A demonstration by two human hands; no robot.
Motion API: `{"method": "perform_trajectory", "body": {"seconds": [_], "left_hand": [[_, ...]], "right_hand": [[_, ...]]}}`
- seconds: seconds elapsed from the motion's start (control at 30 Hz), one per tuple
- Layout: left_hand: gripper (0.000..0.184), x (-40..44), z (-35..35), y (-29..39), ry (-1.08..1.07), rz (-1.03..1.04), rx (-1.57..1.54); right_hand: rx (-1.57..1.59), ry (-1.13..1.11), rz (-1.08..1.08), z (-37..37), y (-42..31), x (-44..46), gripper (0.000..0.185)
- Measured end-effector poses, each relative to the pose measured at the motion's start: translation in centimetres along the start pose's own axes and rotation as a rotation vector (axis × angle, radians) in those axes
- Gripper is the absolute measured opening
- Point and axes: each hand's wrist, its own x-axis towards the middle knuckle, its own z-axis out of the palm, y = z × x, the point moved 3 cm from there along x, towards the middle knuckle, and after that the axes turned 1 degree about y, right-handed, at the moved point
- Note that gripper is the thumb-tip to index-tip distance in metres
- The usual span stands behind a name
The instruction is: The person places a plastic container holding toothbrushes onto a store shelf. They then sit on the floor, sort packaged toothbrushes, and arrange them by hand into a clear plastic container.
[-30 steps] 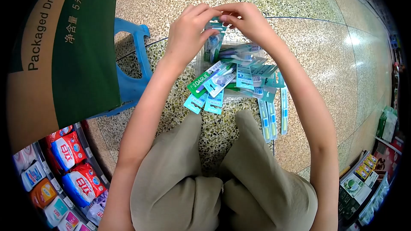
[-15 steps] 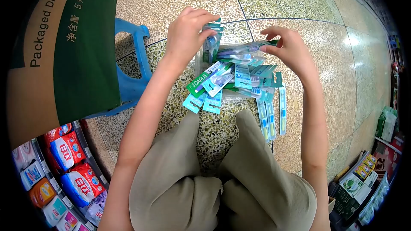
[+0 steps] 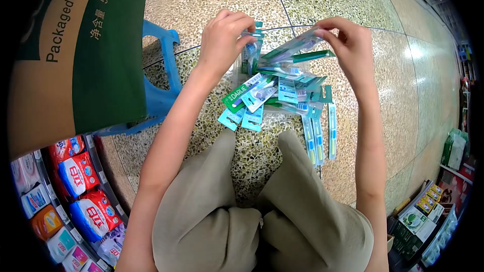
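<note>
left hand (image 3: 222,40): fingers holding upright packs (image 3: 250,55)
right hand (image 3: 349,43): fingers pinching end of slanted pack (image 3: 292,45)
toothbrush pile (image 3: 287,90): lying over clear tray (image 3: 236,74) on floor (image 3: 398,100)
blue stool (image 3: 169,60): standing left of pile

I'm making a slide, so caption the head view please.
Left hand grips packaged toothbrushes; right hand holds a tilted pack by its end, near a loose pile of more packs.
</note>
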Motion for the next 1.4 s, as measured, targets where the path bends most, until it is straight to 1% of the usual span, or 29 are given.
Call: {"method": "perform_trajectory", "body": {"seconds": [0.13, 0.23, 0.33, 0.43, 0.53, 0.6, 0.67, 0.77, 0.8, 0.9, 0.93, 1.03, 1.07, 1.13, 1.3, 1.4], "left_hand": [[0.022, 0.3, -0.1, -0.1, -0.014, -0.014, -0.019], [0.022, 0.3, 0.0, -0.4, -0.021, -0.032, -0.038], [0.023, 0.3, -0.1, -0.4, -0.032, -0.052, -0.050], [0.023, 0.3, -0.1, -0.6, -0.029, -0.044, -0.065], [0.022, 0.3, -0.1, -0.6, -0.037, -0.041, -0.080], [0.022, 0.3, 0.0, -0.8, -0.056, -0.057, -0.096], [0.021, 0.1, 0.0, -0.9, -0.001, -0.005, -0.092], [0.017, -0.5, -0.6, -0.5, 0.051, 0.052, -0.063], [0.016, -0.8, -1.0, -0.2, 0.065, 0.069, -0.049], [0.014, -2.1, -2.1, 1.0, 0.074, 0.037, -0.019], [0.016, -2.5, -2.3, 1.4, 0.119, 0.046, -0.038], [0.016, -3.9, -2.3, 2.0, 0.091, 0.034, -0.087], [0.016, -4.1, -2.4, 2.2, 0.115, 0.063, -0.094], [0.016, -4.5, -2.3, 2.6, 0.087, 0.080, -0.105], [0.014, -5.8, -2.5, 3.6, -0.009, 0.102, -0.123], [0.013, -6.5, -2.9, 4.1, 0.022, 0.114, -0.133]], "right_hand": [[0.157, 0.071, -0.123, -2.0, -2.2, 0.7, 0.009], [0.176, 0.052, -0.164, -2.6, -4.1, 0.8, 0.009], [0.108, 0.018, -0.261, -2.7, -5.1, 0.9, 0.009], [0.219, 0.098, -0.260, -3.3, -5.6, 0.7, 0.009], [0.194, 0.075, -0.239, -2.8, -6.0, 0.8, 0.009], [0.206, 0.050, -0.287, -1.3, -5.5, 1.1, 0.009], [0.175, 0.032, -0.320, -0.4, -5.4, 1.0, 0.009], [0.143, 0.045, -0.277, -0.4, -4.8, 0.5, 0.009], [0.144, 0.036, -0.227, -0.6, -4.4, 0.4, 0.009], [0.138, 0.030, -0.167, -1.0, -3.7, -0.1, 0.009], [0.137, 0.027, -0.178, -1.2, -3.6, -0.1, 0.009], [0.133, 0.048, -0.139, -1.7, -3.1, -0.2, 0.008], [0.136, 0.064, -0.145, -1.8, -3.1, -0.1, 0.008], [0.144, 0.093, -0.154, -2.0, -3.0, 0.2, 0.008], [0.172, 0.068, -0.141, -1.0, -2.6, 1.0, 0.008], [0.189, 0.062, -0.128, -0.3, -2.2, 1.2, 0.008]]}}
